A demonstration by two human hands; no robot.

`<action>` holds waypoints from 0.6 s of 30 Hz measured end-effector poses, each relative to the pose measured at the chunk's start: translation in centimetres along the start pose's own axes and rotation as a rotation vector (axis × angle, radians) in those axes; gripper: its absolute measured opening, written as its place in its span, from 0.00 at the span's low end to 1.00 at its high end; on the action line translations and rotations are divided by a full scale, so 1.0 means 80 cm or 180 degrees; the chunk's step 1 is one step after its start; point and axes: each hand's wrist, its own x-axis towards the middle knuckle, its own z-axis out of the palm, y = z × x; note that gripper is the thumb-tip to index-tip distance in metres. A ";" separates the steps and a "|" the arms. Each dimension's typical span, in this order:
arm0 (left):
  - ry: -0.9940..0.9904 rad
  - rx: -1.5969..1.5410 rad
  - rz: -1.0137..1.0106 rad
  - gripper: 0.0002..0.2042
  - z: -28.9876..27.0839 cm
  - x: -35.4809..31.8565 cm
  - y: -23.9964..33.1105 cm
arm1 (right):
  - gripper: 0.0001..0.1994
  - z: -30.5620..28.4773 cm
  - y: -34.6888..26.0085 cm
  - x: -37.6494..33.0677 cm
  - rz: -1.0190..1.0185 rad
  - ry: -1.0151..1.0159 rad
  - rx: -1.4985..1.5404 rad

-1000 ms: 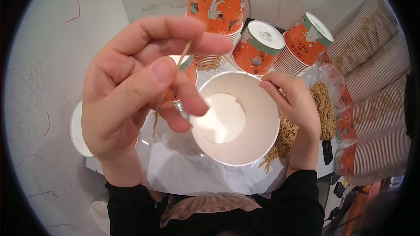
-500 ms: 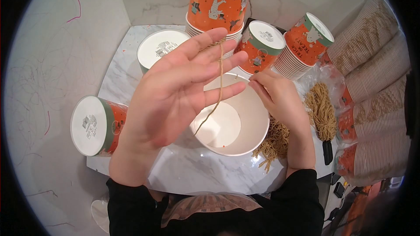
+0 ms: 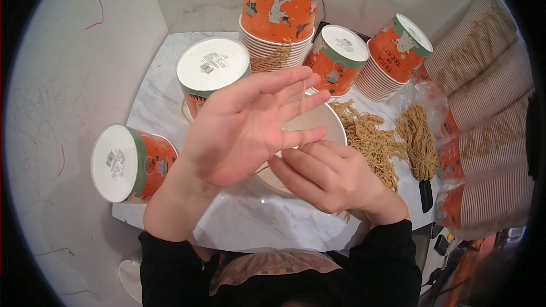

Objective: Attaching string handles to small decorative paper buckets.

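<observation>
My left hand [image 3: 239, 131] is raised over the table, palm up with its fingers stretched out and spread. A thin tan cord [image 3: 303, 105] runs across those fingers. Beside the little finger, my right hand [image 3: 327, 173] pinches the cord; its fingertips are partly hidden. Under both hands stands an open white paper tub [image 3: 339, 122], mostly covered by them. A loose heap of tan cord [image 3: 367, 136] lies just right of the tub.
A tied cord bundle [image 3: 420, 142] lies farther right. Upturned orange tubs stand behind: a tall stack [image 3: 278, 8], a single tub [image 3: 213, 65] and two more at right. One tub [image 3: 151, 165] lies sideways at left. Bagged tub stacks [image 3: 492, 148] line the right edge.
My right hand has moved left and nearer, from the tub's far right rim to the cord at my left little finger. My left hand has lowered slightly, fingers still spread.
</observation>
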 end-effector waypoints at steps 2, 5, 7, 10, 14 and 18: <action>-0.0027 0.0300 -0.0146 0.30 0.000 -0.001 0.000 | 0.16 -0.010 0.004 -0.006 0.0186 0.0031 0.0236; 0.0188 0.2065 -0.0236 0.31 0.017 -0.011 0.009 | 0.15 -0.034 0.017 -0.006 0.0699 0.0291 0.0275; -0.0093 0.2335 -0.0175 0.34 0.019 -0.018 0.005 | 0.13 -0.043 0.025 -0.003 0.1109 0.0635 0.0078; -0.0184 0.2341 -0.0536 0.37 0.019 -0.016 0.008 | 0.14 -0.049 0.031 -0.004 0.1463 0.0783 0.0008; -0.0310 0.2680 -0.0134 0.26 0.012 -0.006 0.007 | 0.11 -0.053 0.037 -0.006 0.1761 0.0753 0.0110; 0.0032 0.2680 -0.0192 0.14 0.019 -0.007 0.015 | 0.10 -0.062 0.039 -0.008 0.2040 0.0737 0.0145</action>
